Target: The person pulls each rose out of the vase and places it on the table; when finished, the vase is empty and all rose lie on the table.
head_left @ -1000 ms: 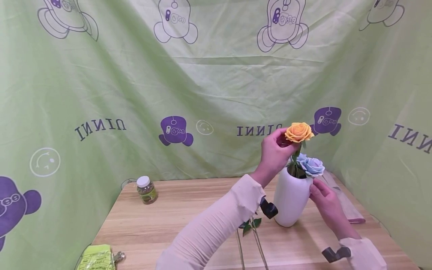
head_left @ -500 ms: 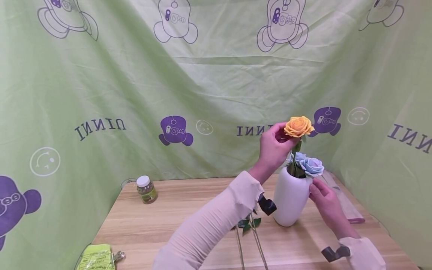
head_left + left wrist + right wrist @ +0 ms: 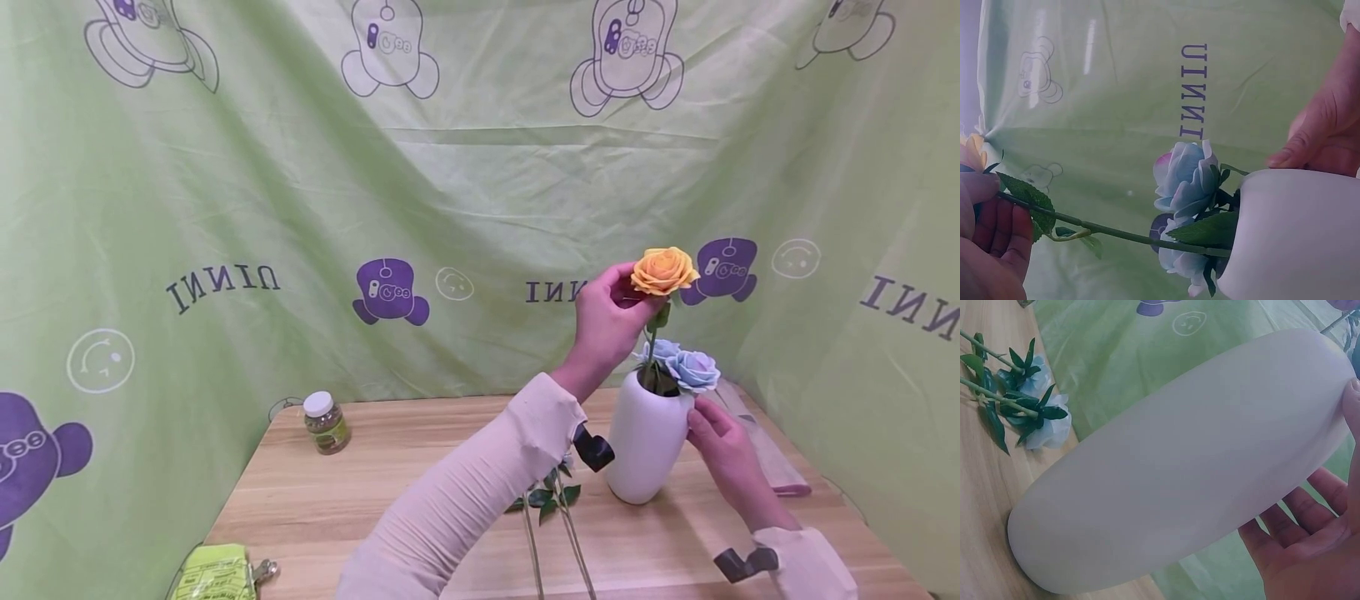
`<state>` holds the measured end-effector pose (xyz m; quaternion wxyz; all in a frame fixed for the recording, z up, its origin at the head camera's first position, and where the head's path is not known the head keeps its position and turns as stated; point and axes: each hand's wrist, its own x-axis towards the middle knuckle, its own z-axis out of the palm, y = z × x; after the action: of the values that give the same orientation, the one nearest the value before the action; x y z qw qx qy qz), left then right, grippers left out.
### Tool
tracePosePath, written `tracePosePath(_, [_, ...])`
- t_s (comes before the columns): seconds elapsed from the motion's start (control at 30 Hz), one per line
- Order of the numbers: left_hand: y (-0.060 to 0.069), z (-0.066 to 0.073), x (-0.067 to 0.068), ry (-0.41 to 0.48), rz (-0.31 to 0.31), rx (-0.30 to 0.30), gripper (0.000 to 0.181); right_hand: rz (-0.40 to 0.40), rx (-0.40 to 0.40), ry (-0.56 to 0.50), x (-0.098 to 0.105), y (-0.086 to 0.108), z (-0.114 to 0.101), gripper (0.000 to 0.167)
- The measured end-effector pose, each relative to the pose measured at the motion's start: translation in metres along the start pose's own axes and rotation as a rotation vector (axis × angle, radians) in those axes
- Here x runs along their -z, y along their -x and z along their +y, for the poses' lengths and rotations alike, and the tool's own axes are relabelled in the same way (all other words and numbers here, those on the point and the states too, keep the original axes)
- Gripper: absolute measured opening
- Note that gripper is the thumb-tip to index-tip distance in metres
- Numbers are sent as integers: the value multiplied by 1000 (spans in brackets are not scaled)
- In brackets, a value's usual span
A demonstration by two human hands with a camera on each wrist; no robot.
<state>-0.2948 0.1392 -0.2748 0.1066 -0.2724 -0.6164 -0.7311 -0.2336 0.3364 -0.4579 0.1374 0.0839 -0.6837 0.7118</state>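
A: Head view first. Where do we have the yellow rose (image 3: 663, 272)?
B: Bloom straight above the mouth of the white vase (image 3: 647, 446). Its stem (image 3: 652, 343) runs down into that mouth: long axis near upright, slight lean.
A: Nearer hand?
B: Our left hand (image 3: 611, 315), gripping just under the bloom, coming in from the bloom's left. Our right hand (image 3: 729, 460) is lower, on the vase's right side near the rim. Two blue roses (image 3: 693, 371) poke out of the mouth, below the yellow bloom.
A: Left wrist?
B: Camera's rolled, so the stem reads nearly crosswise: pinched at one end, in the vase mouth at the other. Lower tip is hidden inside; we can't tell how deep.
A: Key relation, then?
B: Our judgement: stem line against mouth. It enters at a small slant, right beside the blue roses, and we're holding it high up.
A: Right wrist?
B: Yellow rose out of view. We see a thumb by the rim, fingers round the vase's other side: grasping it. Base is on the table (image 3: 988, 512); the loose flowers (image 3: 1052, 422) lie near it.
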Motion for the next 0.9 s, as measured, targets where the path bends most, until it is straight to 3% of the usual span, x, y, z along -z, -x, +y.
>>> tracePosePath(0.4, [-4, 5, 3, -20, -17, -24, 37, 4, 11, -17, 0, 0, 0, 28])
tracePosePath(0.9, [-10, 25, 5, -51, -12, -55, 39, 4, 18, -16, -1, 1, -2, 29])
